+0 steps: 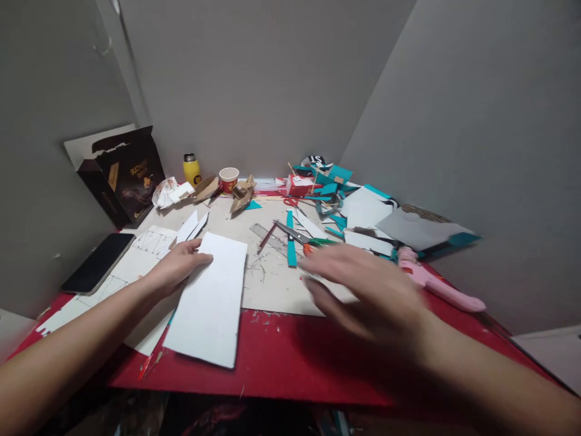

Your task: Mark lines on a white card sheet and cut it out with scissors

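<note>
My left hand (178,264) rests at the upper left edge of a white rectangular card (209,298), fingers stretched onto it, holding nothing. The card lies tilted on the red table (290,357), partly over a beige mat (276,284). My right hand (363,290) hovers above the mat's right side with fingers spread; it is blurred and has nothing in it. Just beyond its fingertips lie a clear ruler (269,238), a pencil (267,237), a teal strip (291,242) and orange-handled scissors (299,237).
A black phone (98,263) lies at the left on white marked sheets (136,257). A pink tool (436,286) lies at the right. Teal and white card scraps (354,209), a red cup (228,179), a yellow bottle (191,168) and a dark box (124,175) crowd the back.
</note>
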Available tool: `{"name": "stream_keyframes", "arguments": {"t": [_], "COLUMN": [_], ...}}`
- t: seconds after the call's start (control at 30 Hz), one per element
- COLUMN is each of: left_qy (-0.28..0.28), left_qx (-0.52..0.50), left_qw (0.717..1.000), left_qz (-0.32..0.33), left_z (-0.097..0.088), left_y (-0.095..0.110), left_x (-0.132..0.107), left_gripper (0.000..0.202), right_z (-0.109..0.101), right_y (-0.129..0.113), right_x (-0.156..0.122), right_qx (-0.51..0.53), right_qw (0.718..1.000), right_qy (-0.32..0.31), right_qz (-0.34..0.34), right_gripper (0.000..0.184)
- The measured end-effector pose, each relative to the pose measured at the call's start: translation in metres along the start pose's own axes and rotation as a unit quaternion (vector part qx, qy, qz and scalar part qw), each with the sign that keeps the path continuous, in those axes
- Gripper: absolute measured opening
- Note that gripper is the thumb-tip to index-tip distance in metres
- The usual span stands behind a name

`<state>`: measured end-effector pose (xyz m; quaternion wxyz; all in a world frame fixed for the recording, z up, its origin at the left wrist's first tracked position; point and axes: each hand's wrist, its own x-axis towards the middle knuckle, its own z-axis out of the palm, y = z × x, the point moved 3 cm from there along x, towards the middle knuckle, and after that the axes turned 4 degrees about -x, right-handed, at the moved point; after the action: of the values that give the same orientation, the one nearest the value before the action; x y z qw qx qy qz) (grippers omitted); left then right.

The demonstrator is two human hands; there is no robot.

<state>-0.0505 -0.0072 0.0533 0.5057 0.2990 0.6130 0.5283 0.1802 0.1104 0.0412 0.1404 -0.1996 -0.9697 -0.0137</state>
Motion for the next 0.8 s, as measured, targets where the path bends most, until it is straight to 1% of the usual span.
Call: {"name": "stream_keyframes", "arguments": {"t": [0.03,0.1,0.17,0.2,0.23,0.33,0.37,0.43,0.47,0.53,0.6,0.63,0.7,0.8], "left_qy": [0.016,0.038,0.045,0.047,0.049,0.06,0.06,0.048,0.037,0.017,-0.004,-0.016,-0.038,-0.047], "left_qx": [0.003,0.006,0.007,0.007,0.007,0.009,0.01,0.012,0.011,0.007,0.003,0.003,0.007,0.023], "left_qw": [1.0,0.999,0.999,0.999,0.999,0.998,0.998,0.998,0.999,0.999,0.999,0.999,0.998,0.997], "left_qz": [-0.005,-0.013,-0.015,-0.012,-0.007,0.012,0.017,0.025,0.03,0.041,0.05,0.052,0.054,0.057], "left_z": [-0.004,-0.009,-0.012,-0.012,-0.013,-0.012,-0.012,-0.008,-0.005,0.002,0.008,0.01,0.014,0.016], "left_y": [0.0,0.0,0.0,-0.001,-0.001,-0.002,-0.002,-0.001,0.0,0.001,0.001,0.001,-0.001,-0.002], "left_x": [-0.003,-0.009,-0.014,-0.016,-0.017,-0.016,-0.014,-0.01,-0.007,-0.002,0.004,0.006,0.009,0.013], "left_gripper": [0.064,0.072,0.075,0.077,0.079,0.085,0.084,0.074,0.067,0.056,0.049,0.046,0.041,0.038], "right_z": [-0.001,-0.003,-0.004,-0.003,-0.002,0.007,0.008,0.009,0.007,0.002,-0.005,-0.01,-0.021,-0.04], "right_y": [0.002,0.006,0.009,0.01,0.011,0.013,0.015,0.019,0.022,0.027,0.032,0.033,0.036,0.04], "right_x": [0.005,0.018,0.033,0.04,0.046,0.062,0.066,0.07,0.07,0.068,0.062,0.059,0.051,0.041], "right_qx": [-0.016,-0.044,-0.06,-0.064,-0.068,-0.079,-0.081,-0.08,-0.076,-0.063,-0.043,-0.03,-0.008,0.006], "right_qw": [1.0,0.997,0.996,0.996,0.995,0.992,0.992,0.993,0.993,0.995,0.998,0.998,0.997,0.983], "right_qy": [-0.02,-0.054,-0.065,-0.065,-0.07,-0.085,-0.085,-0.077,-0.07,-0.047,-0.01,0.014,0.075,0.166], "right_qz": [-0.003,-0.011,-0.018,-0.022,-0.028,-0.041,-0.043,-0.046,-0.049,-0.053,-0.052,-0.046,-0.016,0.073], "right_gripper": [0.028,0.036,0.044,0.045,0.042,0.019,0.015,0.02,0.022,0.018,0.012,0.013,0.019,0.027]}}
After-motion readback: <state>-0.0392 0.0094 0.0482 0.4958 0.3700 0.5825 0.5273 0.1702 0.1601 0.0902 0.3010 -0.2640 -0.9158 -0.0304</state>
